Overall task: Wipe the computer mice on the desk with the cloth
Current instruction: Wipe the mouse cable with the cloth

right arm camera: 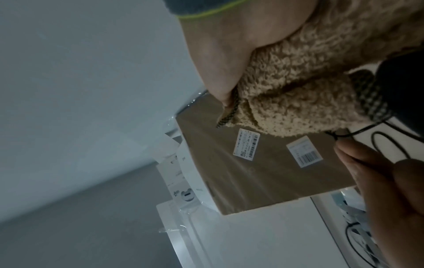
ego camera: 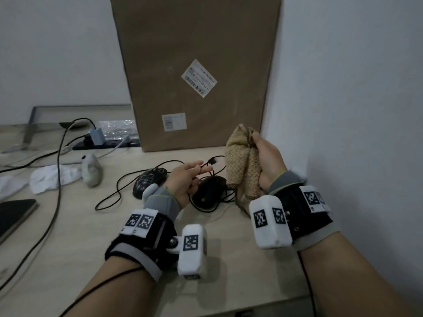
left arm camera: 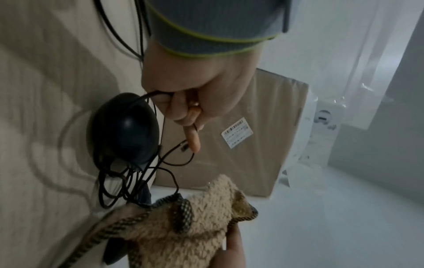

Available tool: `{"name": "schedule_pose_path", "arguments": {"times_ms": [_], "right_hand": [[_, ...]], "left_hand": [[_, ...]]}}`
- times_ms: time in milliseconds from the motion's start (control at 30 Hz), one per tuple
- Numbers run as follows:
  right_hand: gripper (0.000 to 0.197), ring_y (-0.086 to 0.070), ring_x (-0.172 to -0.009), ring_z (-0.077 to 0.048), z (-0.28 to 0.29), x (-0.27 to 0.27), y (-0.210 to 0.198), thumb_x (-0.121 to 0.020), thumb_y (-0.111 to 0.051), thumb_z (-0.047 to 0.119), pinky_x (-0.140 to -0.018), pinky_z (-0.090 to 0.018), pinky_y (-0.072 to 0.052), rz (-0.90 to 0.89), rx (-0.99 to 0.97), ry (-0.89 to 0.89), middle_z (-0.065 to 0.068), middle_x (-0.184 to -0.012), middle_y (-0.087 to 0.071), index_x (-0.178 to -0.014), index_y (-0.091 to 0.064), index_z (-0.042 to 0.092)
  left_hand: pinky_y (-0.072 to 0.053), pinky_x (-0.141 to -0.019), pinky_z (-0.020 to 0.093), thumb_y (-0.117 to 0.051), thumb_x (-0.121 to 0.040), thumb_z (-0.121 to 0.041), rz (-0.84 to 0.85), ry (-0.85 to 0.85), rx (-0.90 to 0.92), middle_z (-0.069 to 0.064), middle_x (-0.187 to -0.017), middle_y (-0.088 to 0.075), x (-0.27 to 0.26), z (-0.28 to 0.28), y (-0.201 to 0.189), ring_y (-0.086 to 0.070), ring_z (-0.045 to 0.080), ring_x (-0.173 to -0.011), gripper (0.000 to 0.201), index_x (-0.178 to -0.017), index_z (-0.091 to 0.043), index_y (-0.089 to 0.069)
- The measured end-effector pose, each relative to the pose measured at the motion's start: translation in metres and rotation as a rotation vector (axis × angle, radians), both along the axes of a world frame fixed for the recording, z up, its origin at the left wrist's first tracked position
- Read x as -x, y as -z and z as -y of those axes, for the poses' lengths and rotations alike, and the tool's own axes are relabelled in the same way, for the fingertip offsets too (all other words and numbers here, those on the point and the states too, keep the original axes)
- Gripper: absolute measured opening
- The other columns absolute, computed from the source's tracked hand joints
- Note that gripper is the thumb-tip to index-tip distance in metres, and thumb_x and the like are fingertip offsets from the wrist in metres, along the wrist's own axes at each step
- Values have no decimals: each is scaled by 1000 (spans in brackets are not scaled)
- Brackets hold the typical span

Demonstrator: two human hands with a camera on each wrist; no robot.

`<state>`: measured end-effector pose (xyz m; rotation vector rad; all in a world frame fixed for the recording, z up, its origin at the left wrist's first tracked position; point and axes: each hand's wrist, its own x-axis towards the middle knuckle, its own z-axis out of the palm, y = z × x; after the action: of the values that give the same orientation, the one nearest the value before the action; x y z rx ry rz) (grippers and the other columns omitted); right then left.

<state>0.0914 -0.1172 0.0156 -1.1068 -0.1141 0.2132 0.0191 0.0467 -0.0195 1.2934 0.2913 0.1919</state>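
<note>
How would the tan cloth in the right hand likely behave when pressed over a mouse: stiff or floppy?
Probably floppy: the tan cloth droops in folds from the right hand. Its fuzzy pile suggests grip, not slipping. It looks light, bunched easily.

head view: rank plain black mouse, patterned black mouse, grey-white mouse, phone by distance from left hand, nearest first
1. plain black mouse: directly beside the left hand, to its right.
2. patterned black mouse: just left of the hand.
3. grey-white mouse: further left, by the white cloth.
4. phone: far left desk edge.
</note>
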Motion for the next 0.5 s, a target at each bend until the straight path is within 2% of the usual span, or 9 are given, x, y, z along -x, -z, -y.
{"name": "schedule_pose_path", "arguments": {"times_ms": [67,100,167,233,300,400,433,500], "right_hand": [[35,-64,-97,-33,-7,1,7,-93,-51,34,-86,-48,-53,-16,-51,-36,-20,-108,-65,-115,-60,7],[36,-64,-94,-33,-11,1,11,-93,-51,32,-82,-47,-55,-25,-85,-66,-21,-105,-64,-116,-59,6],[39,-64,-88,-31,-15,3,16,-93,-51,32,-71,-42,-57,-45,-145,-135,-20,-102,-63,-121,-57,5],[40,-65,-83,-30,-18,5,19,-92,-53,31,-68,-40,-56,-49,-187,-161,-18,-98,-65,-122,-56,5],[39,-65,-78,-29,-19,4,23,-91,-55,29,-69,-41,-56,-23,-209,-167,-17,-91,-65,-121,-55,4],[34,-64,-68,-27,-15,4,25,-89,-57,28,-65,-40,-56,4,-242,-187,-15,-81,-62,-114,-58,4],[30,-64,-65,-25,-14,5,25,-88,-58,28,-63,-39,-56,-1,-255,-199,-14,-78,-62,-109,-60,6],[20,-63,-61,-22,-11,5,26,-84,-61,28,-63,-37,-55,-8,-285,-209,-10,-74,-62,-93,-63,10]], "left_hand": [[-19,-31,12,-42,-99,-11,-22,-1,-61,4,-85,-60,1,-4,3,-25,1,-31,12,-104,-11,-52],[-19,-31,12,-47,-98,-15,-37,-16,-121,3,-81,-57,0,-7,4,-25,1,-32,10,-98,-10,-55],[-18,-32,14,-54,-95,-24,-71,-53,-263,2,-70,-50,0,-14,8,-25,3,-34,20,-80,-10,-57],[-19,-33,15,-57,-93,-26,-103,-61,-377,4,-62,-46,-1,-18,13,-26,6,-35,30,-69,-7,-56],[-21,-35,15,-56,-93,-25,-121,-52,-455,4,-57,-50,0,-19,15,-29,9,-38,29,-74,-4,-60],[-25,-37,16,-53,-94,-36,-113,-62,-624,-3,-44,-49,0,-19,12,-31,13,-41,35,-81,-8,-67],[-25,-38,17,-51,-94,-38,-109,-62,-670,-5,-38,-46,0,-19,12,-31,12,-39,36,-79,-10,-68],[-24,-37,17,-50,-96,-31,-96,-43,-695,-7,-34,-43,-1,-20,13,-30,9,-34,33,-74,-11,-65]]}}
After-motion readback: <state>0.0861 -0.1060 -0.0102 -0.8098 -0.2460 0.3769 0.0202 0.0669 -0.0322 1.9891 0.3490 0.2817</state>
